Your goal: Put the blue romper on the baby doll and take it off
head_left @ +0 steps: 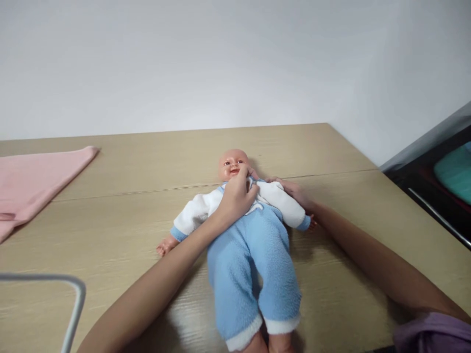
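A baby doll (233, 164) lies on its back on the wooden table, head away from me and feet toward me. Its fleece outfit (253, 245) has white sleeves, blue trousers and white ankle cuffs. Across the doll's chest reaches my left hand (238, 192), closed with curled fingers at the collar, just under the chin. My right hand (292, 190) is at the doll's shoulder on the right side, fingers closed on the white sleeve near the neck; part of that hand is hidden behind the sleeve. Both doll arms are spread outward.
A folded pink cloth (40, 184) lies on the table (121, 230) at the left. A grey bent tube (55, 278) rises at the lower left. Behind the table stands a white wall (184, 63). Beyond the right edge is a dark frame with teal fabric (454, 171).
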`<state>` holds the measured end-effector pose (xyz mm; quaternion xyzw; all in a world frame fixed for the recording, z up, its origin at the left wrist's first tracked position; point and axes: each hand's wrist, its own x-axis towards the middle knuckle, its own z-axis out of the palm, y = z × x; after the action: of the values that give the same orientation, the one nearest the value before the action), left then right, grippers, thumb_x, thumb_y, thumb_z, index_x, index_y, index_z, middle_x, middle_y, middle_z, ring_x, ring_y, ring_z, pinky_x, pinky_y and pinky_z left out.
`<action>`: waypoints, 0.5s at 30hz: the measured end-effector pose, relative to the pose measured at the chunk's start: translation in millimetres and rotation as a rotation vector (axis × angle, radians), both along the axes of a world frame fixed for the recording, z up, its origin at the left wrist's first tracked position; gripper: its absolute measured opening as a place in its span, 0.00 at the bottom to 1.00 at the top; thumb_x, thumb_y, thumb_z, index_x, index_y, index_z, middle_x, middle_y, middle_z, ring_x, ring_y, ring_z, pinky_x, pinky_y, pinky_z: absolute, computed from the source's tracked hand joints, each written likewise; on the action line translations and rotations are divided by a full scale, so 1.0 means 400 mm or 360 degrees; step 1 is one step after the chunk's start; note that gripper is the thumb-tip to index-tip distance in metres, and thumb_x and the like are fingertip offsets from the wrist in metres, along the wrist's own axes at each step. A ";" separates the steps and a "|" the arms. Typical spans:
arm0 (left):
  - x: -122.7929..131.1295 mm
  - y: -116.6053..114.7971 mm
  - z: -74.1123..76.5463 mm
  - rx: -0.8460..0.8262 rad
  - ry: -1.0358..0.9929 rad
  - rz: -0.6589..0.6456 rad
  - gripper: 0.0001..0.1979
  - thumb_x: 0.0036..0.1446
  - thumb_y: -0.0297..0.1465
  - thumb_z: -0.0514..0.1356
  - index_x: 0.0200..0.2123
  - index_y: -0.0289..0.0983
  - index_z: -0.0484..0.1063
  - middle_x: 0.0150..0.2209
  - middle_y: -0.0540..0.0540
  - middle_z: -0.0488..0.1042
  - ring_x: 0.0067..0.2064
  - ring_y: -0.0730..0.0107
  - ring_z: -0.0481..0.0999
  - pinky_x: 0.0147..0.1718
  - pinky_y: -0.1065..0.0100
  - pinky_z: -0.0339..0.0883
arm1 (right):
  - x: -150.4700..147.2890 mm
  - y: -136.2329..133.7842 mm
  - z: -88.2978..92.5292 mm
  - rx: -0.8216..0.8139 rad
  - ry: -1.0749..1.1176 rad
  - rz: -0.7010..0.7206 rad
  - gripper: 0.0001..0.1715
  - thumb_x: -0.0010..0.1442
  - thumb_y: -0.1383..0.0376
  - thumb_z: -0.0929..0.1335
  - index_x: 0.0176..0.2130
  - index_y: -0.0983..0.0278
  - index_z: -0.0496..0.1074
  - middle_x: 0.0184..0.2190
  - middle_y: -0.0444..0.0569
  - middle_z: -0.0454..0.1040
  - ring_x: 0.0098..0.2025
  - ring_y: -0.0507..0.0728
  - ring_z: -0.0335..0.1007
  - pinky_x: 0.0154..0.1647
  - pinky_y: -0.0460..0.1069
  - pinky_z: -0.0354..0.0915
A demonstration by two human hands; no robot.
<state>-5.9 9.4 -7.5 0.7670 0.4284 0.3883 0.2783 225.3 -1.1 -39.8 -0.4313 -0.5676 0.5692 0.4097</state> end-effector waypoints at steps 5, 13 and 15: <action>0.000 0.000 -0.005 0.0006 0.0024 -0.0020 0.13 0.61 0.21 0.58 0.46 0.42 0.67 0.36 0.51 0.77 0.31 0.65 0.71 0.34 0.63 0.59 | 0.122 -0.050 0.022 -0.0333 -0.0246 0.0215 0.30 0.67 0.47 0.74 0.62 0.57 0.81 0.56 0.51 0.86 0.51 0.67 0.83 0.49 0.57 0.79; 0.006 -0.004 -0.003 0.0025 0.0061 0.0026 0.13 0.61 0.22 0.60 0.46 0.42 0.67 0.37 0.50 0.79 0.32 0.65 0.74 0.35 0.63 0.61 | 0.267 -0.052 0.031 0.0038 -0.0830 -0.0135 0.33 0.61 0.41 0.79 0.57 0.56 0.85 0.52 0.52 0.86 0.45 0.66 0.79 0.43 0.55 0.72; 0.008 -0.007 0.000 0.0047 0.0089 0.0032 0.12 0.62 0.23 0.61 0.46 0.42 0.67 0.36 0.50 0.79 0.32 0.65 0.74 0.35 0.64 0.61 | 0.269 -0.043 0.018 0.0086 -0.0822 -0.0291 0.35 0.61 0.38 0.78 0.54 0.58 0.84 0.48 0.52 0.86 0.41 0.63 0.77 0.39 0.55 0.70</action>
<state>-2.7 6.8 -7.7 0.7772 0.4380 0.3759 0.2508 332.8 -18.5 -32.6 -0.6004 -0.6270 0.3857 0.3125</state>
